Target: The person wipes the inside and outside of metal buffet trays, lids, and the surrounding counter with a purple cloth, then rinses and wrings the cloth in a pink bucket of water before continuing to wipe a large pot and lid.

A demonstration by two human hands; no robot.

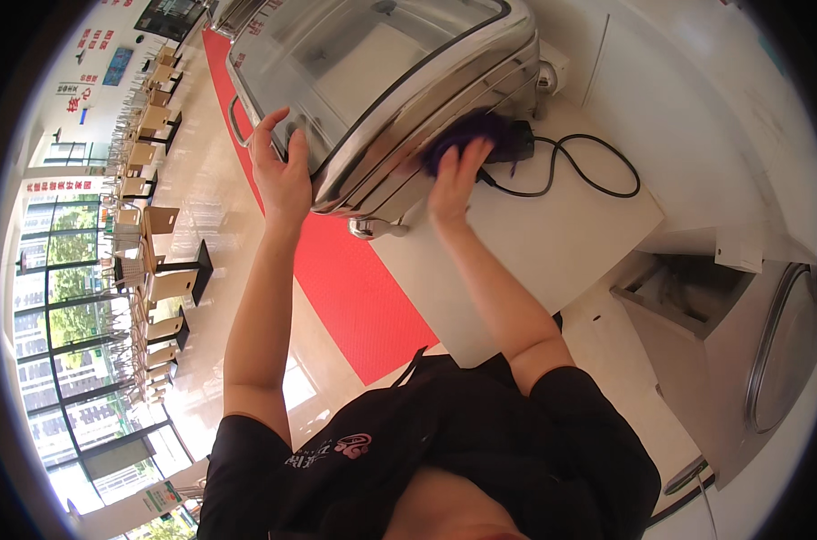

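Note:
A stainless-steel chafing dish (408,145) with a glass-topped lid (374,61) stands on a pale tabletop (530,229). My left hand (281,172) grips its near left corner, thumb and a finger spread over the lid's edge. Against the dish's right side my right hand (455,179) presses a dark purple cloth (472,135), slightly blurred. Right beside the cloth is a black electrical unit (518,142), partly covered by it. A black power cord (587,138) loops from there across the tabletop. The lid's metal handle (236,121) sticks out on the left.
A rounded metal foot (368,228) supports the dish near the table edge. Red matting (354,290) runs along the floor to the left. Farther left are rows of dining tables and chairs (172,283) by tall windows. An opening in a counter (685,290) lies at right.

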